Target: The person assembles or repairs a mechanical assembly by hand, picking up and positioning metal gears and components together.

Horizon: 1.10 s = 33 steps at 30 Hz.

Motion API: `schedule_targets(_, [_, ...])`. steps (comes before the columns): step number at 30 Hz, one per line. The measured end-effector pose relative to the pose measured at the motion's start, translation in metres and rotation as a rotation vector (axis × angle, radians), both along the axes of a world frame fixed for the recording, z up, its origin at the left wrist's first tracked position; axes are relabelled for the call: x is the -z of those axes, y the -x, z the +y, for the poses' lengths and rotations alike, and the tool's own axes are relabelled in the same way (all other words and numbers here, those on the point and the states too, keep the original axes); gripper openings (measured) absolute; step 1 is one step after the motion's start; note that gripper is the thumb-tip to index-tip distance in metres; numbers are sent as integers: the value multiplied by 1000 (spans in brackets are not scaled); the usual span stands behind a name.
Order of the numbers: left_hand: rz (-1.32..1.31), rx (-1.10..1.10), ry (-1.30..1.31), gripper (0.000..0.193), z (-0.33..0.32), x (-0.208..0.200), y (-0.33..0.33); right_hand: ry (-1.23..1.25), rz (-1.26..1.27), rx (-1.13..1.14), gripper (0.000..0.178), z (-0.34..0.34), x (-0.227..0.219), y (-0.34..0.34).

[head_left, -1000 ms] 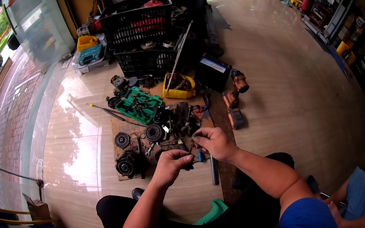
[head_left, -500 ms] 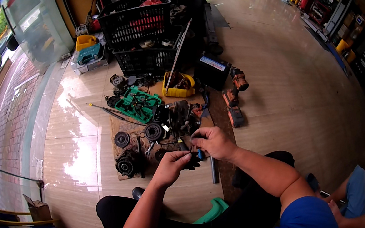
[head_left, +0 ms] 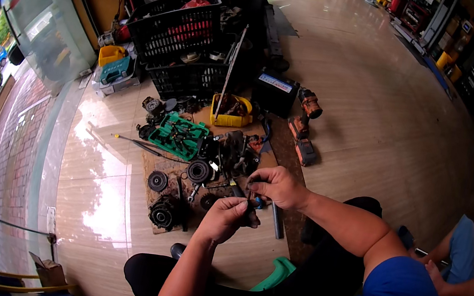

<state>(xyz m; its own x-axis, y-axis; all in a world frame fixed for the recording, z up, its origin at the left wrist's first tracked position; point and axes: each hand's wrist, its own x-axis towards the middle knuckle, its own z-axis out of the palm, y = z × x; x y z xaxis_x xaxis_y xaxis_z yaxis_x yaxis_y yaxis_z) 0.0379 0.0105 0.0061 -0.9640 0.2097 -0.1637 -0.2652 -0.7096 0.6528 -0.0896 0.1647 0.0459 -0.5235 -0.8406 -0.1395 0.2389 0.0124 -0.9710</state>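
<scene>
Both hands work close together over the parts on the cardboard. My left hand (head_left: 225, 218) is closed, thumb pressed to fingers, around a small dark part that I cannot make out. Just above and to its right, my right hand (head_left: 278, 186) pinches with thumb and fingertips at something thin and dark, which seems to reach down toward the left hand. Beyond the hands lies a dark, greasy machine part (head_left: 235, 153). A black grooved pulley (head_left: 200, 171) is left of them, and a grey metal bar (head_left: 278, 221) lies just below the right hand.
An open green tool case (head_left: 179, 136), a yellow tub (head_left: 232, 111) and black crates (head_left: 175, 31) stand farther back. A black battery (head_left: 275, 92) and orange cordless drivers (head_left: 303, 135) are at right. A round housing (head_left: 163, 214) lies near left. Another person's legs (head_left: 459, 279) show at right.
My left hand has rolled slightly, its fingers curling more under the small part. The right hand has barely moved. Outside the glass door, a blue vehicle has come into view.
</scene>
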Motion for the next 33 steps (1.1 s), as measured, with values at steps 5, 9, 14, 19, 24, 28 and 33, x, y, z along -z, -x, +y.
schedule_targets(5, [10, -144, 371, 22, 0, 8, 2, -80, 54, 26, 13, -1, 1, 0])
schedule_targets(9, [-7, -344, 845, 19, 9, -6, 0, -200, 131, 103, 12, -6, -4, -4])
schedule_targets(14, [22, -507, 1101, 16, 17, 3, -2, -284, 211, 191, 16, -10, 6, -11])
schedule_targets(19, [4, -536, 1180, 15, 20, -4, -2, -227, 380, 238, 19, -11, 13, -16])
schedule_targets(24, [45, -449, 959, 20, 16, 3, 0, -174, 329, 224, 17, -11, 16, -12])
schedule_targets(28, [-45, -187, 254, 28, 2, 5, 0, -167, 196, 165, 14, -8, 1, -10])
schedule_targets(33, [-34, -146, 267, 22, 1, 7, 1, -115, 117, 139, 15, -8, -6, -15])
